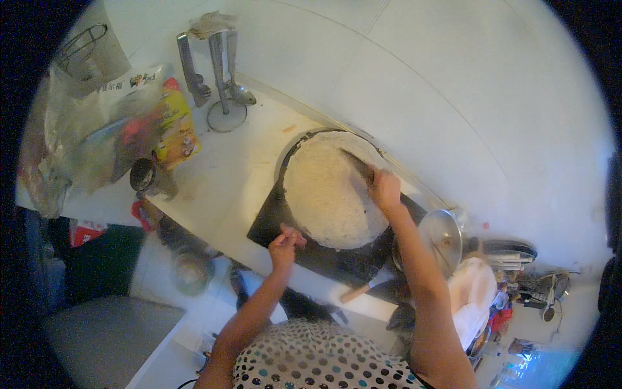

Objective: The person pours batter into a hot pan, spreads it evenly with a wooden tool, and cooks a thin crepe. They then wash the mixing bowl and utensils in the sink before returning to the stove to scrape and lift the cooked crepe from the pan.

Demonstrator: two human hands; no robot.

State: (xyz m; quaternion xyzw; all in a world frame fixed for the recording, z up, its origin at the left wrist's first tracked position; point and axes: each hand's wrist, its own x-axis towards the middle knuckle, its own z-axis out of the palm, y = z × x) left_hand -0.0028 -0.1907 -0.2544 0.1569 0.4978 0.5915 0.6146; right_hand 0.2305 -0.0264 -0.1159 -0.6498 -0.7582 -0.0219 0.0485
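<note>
A wide, pale round of batter or thin dough covers a dark round griddle, which rests on a black cooktop. My right hand is closed around a dark, flat spreader or scraper, whose far end lies over the upper part of the round. At the lower left edge of the griddle is my left hand, fingers partly bent and apart, with no object visible in it. A spatula with a wooden handle lies by the counter's front edge, below the cooktop.
Upper left, utensils hang on a metal stand. Plastic bags and a dark-topped jar crowd the counter's left side. A metal lid or bowl stands right, beside my forearm, with a white cloth or bag nearby. The wall runs close behind the griddle.
</note>
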